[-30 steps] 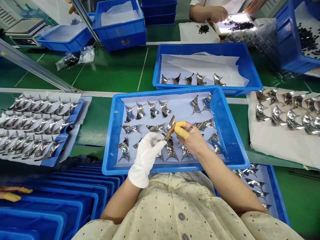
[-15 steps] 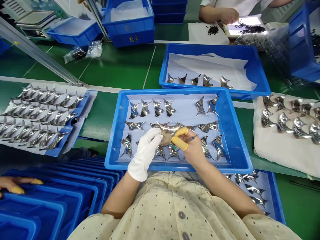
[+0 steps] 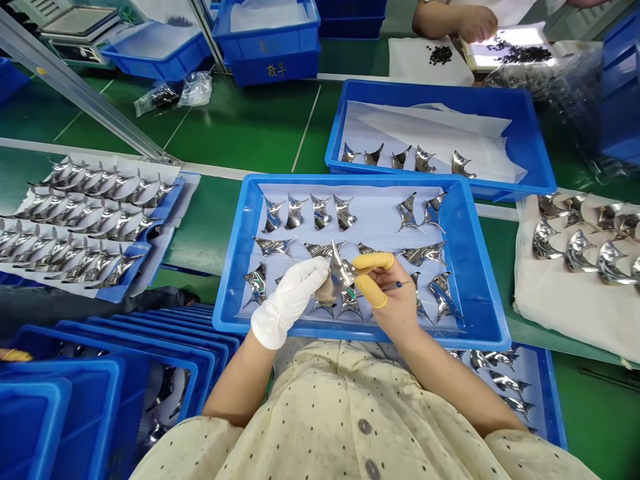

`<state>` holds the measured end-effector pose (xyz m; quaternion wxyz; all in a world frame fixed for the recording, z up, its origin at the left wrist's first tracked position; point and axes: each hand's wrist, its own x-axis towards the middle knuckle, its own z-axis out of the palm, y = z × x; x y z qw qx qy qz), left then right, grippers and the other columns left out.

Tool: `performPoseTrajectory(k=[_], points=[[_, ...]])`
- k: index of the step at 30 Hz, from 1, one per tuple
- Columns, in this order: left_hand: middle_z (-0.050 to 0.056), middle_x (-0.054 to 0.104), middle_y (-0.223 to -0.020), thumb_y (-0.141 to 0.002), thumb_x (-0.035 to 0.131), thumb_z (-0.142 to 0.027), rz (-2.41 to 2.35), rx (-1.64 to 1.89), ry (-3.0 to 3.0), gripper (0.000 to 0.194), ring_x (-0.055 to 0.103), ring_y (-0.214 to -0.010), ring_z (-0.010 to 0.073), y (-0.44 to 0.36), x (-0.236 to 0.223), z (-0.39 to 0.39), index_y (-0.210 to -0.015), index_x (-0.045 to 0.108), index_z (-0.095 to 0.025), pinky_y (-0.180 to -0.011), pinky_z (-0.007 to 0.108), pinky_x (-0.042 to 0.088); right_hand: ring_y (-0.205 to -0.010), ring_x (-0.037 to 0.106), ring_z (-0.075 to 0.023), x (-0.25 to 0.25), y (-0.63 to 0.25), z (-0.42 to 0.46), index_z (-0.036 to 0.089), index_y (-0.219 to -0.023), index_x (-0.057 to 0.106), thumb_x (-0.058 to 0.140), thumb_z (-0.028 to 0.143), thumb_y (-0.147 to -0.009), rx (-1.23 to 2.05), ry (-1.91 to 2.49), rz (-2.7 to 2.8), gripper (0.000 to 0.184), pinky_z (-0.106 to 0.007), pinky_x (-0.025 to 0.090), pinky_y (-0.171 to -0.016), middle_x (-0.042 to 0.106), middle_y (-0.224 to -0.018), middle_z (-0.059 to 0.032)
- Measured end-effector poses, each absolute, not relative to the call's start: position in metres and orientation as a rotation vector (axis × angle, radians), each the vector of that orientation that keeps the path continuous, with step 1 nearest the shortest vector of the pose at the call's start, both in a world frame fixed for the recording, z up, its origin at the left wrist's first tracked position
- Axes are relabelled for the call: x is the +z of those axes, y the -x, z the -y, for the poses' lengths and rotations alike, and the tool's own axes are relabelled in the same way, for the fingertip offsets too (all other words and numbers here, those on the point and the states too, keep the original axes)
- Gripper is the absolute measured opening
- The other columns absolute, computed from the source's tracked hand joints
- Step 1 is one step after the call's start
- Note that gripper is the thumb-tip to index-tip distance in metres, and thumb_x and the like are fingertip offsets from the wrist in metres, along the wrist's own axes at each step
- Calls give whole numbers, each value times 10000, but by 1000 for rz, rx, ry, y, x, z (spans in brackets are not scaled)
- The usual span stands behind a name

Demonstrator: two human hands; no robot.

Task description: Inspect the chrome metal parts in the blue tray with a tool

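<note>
In my white-gloved left hand (image 3: 295,293) is a shiny curved metal piece (image 3: 336,275) with pointed tips, pinched between thumb and fingers over the blue tray (image 3: 231,267). My right hand (image 3: 393,287) wears yellow finger cots on the thumb and forefinger, which are closed at the piece's right side. A thin rod (image 3: 395,285) with a dark blue end lies in that hand; its other end is hidden. Under and around both hands, similar metal pieces (image 3: 273,247) lie in rows on the tray's white liner.
Another blue tray (image 3: 537,153) with several pieces stands behind. Metal pieces line racks (image 3: 100,207) on the left and a white cloth (image 3: 535,300) on the right. Blue bins (image 3: 100,400) stand lower left. Across the bench, a person's hand (image 3: 477,25) is over small black parts.
The metal piece has been turned, so one tip now points up. My right hand has shifted slightly right. Another person's hand at the left edge has mostly left view.
</note>
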<state>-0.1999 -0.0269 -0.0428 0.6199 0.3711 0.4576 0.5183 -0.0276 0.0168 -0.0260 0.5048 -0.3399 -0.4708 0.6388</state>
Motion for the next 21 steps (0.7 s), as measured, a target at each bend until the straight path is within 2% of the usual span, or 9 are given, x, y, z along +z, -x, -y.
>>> performPoseTrajectory(k=[2, 4, 6, 11, 14, 18, 21], points=[[-26, 524, -599, -854, 759, -565, -1124, 1194, -805, 426, 422, -514, 82, 200, -39, 28, -741, 670, -163, -518, 229, 358, -462, 249, -61, -24, 29, -22, 227, -927, 690, 882, 512, -770, 1641, 874, 1028, 377, -208, 247, -432, 458, -592, 79], [-34, 543, -579, -831, 778, -555, -1160, 1201, -711, 391, 419, -446, 71, 199, -33, 30, -884, 747, -169, -464, 221, 347, -438, 167, -56, -23, 30, -29, 223, -929, 683, 862, 547, -766, 1800, 922, 900, 404, -200, 173, -405, 312, -534, 115], [-26, 583, -588, -820, 786, -552, -1123, 1198, -628, 428, 446, -407, 73, 199, -27, 32, -1026, 776, -176, -426, 216, 351, -429, 115, -51, -24, 32, -35, 218, -898, 664, 867, 562, -732, 1931, 949, 809, 432, -195, 131, -392, 241, -521, 130], [12, 662, -666, -862, 742, -579, -1059, 1210, -593, 469, 455, -365, 59, 200, -24, 36, -1107, 780, -181, -366, 206, 327, -414, 115, -38, -30, 36, -43, 217, -783, 575, 896, 569, -666, 2057, 933, 728, 490, -178, 126, -376, 282, -523, 129], [8, 632, -604, -888, 677, -670, -1072, 1179, -665, 543, 431, -348, 61, 202, -27, 38, -1083, 783, -174, -361, 212, 315, -424, 104, -38, -28, 37, -44, 217, -812, 595, 891, 575, -674, 2064, 908, 754, 485, -178, 118, -385, 283, -525, 130], [-10, 589, -558, -801, 728, -753, -1106, 1132, -680, 622, 431, -348, 63, 201, -26, 39, -997, 780, -165, -367, 216, 317, -445, 121, -50, -24, 36, -43, 220, -870, 620, 874, 585, -701, 2046, 930, 823, 476, -200, 126, -411, 290, -532, 123], [-22, 566, -555, -801, 717, -766, -1154, 1155, -636, 636, 453, -355, 65, 199, -23, 40, -979, 762, -156, -371, 208, 315, -452, 141, -55, -22, 37, -41, 214, -905, 629, 861, 595, -713, 2023, 959, 853, 486, -222, 133, -427, 316, -550, 111]])
